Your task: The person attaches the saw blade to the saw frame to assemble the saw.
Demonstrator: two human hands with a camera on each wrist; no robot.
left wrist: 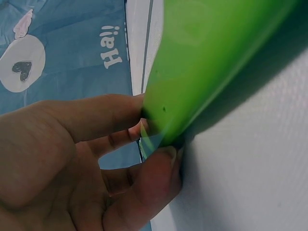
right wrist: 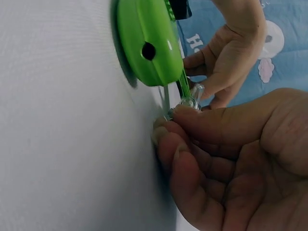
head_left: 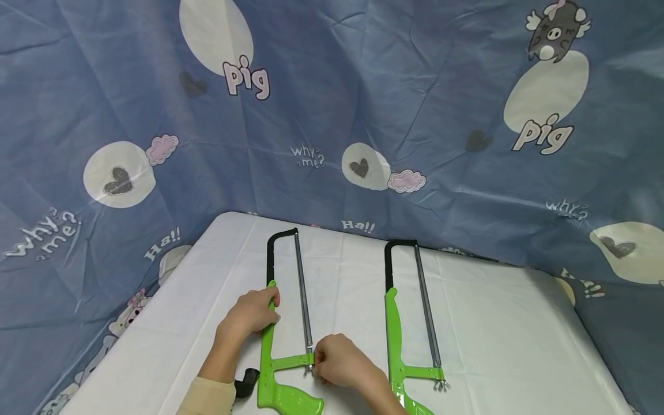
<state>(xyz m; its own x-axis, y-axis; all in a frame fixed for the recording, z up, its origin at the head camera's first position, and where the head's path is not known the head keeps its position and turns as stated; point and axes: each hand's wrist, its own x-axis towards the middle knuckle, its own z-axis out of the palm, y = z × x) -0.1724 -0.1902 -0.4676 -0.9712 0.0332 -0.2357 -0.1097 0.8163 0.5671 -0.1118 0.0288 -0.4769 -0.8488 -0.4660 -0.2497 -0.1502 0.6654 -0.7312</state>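
Head view: left hand (head_left: 252,312) gripping hacksaw (head_left: 274,369), right hand (head_left: 337,361) pinching its wing nut (right wrist: 190,100).

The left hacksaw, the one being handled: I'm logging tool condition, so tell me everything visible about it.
The left hacksaw lies flat on the white table, its pistol grip toward the person. It has a bright green, plastic-looking handle and back, a black front frame and a thin grey blade along its right side. The left hand grips the green back; the right hand pinches the wing nut at the blade's near end. No damage shows.
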